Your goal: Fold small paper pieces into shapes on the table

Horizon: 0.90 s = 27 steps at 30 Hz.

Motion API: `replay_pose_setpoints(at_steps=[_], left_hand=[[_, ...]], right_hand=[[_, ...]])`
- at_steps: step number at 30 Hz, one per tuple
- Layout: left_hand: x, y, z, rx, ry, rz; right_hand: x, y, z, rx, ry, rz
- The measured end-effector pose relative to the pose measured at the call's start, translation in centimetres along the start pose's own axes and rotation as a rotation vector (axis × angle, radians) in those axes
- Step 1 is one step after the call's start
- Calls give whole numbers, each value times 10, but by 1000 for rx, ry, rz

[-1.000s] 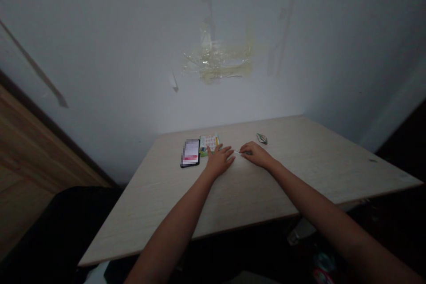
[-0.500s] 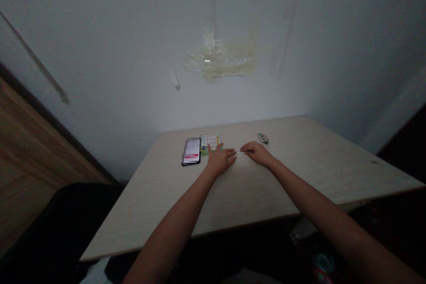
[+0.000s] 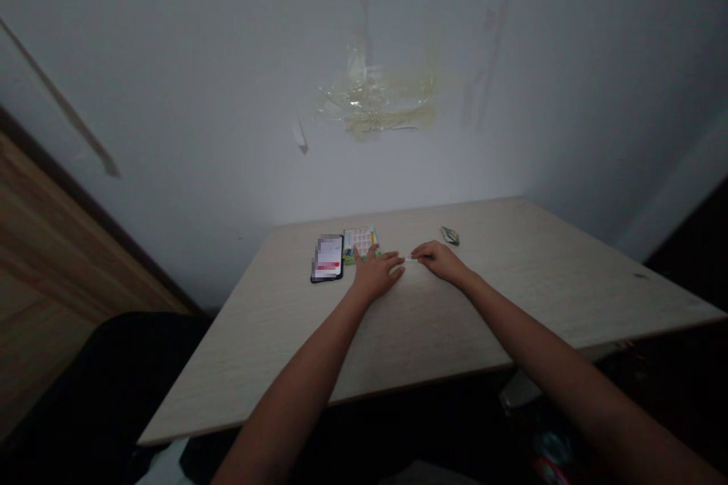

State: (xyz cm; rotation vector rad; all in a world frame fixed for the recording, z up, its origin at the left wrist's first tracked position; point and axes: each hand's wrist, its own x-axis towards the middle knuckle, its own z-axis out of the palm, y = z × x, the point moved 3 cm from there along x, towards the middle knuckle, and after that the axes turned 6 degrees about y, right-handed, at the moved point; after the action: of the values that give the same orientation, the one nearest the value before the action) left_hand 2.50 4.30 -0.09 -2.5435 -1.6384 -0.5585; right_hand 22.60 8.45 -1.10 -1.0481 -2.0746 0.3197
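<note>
My left hand (image 3: 375, 270) lies with its fingers spread, the thumb-side fingers pointing right and others over the near edge of a printed green-and-white booklet or packet (image 3: 359, 237). Between my two hands a small white strip (image 3: 409, 258) shows on the table, close to the left fingertips. My right hand (image 3: 438, 258) has its fingers pinched together on the right end of that strip. What the strip is cannot be made out at this size. Left of the booklet lies a phone (image 3: 328, 258) with its screen lit and partly blurred.
A small crumpled, colourful wrapper-like piece (image 3: 450, 235) sits beyond my right hand. The pale wooden table (image 3: 273, 341) meets a white wall (image 3: 227, 91) bearing peeling clear tape (image 3: 387, 102). A dark chair-like shape (image 3: 114, 371) stands at the left.
Both hands stay at nearly the same place, with the white strip between them. The view has shifted slightly; the phone, booklet and wrapper-like piece keep their places on the table.
</note>
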Motion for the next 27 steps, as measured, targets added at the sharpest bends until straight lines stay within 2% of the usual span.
replay_pose_setpoints(at_steps=[3, 8, 14, 21, 27], left_hand=[[0, 0, 0, -20, 5, 2], [1, -1, 0, -53, 83, 51], [3, -1, -2, -46, 110, 52], [3, 1, -4, -38, 173, 55], [4, 1, -2, -64, 148, 22]], right_hand=[[0, 0, 0, 4, 4, 3], [-2, 9, -1, -43, 90, 55], [-2, 17, -3, -111, 82, 53], [-2, 11, -2, -66, 61, 18], [-3, 6, -1, -15, 66, 46]])
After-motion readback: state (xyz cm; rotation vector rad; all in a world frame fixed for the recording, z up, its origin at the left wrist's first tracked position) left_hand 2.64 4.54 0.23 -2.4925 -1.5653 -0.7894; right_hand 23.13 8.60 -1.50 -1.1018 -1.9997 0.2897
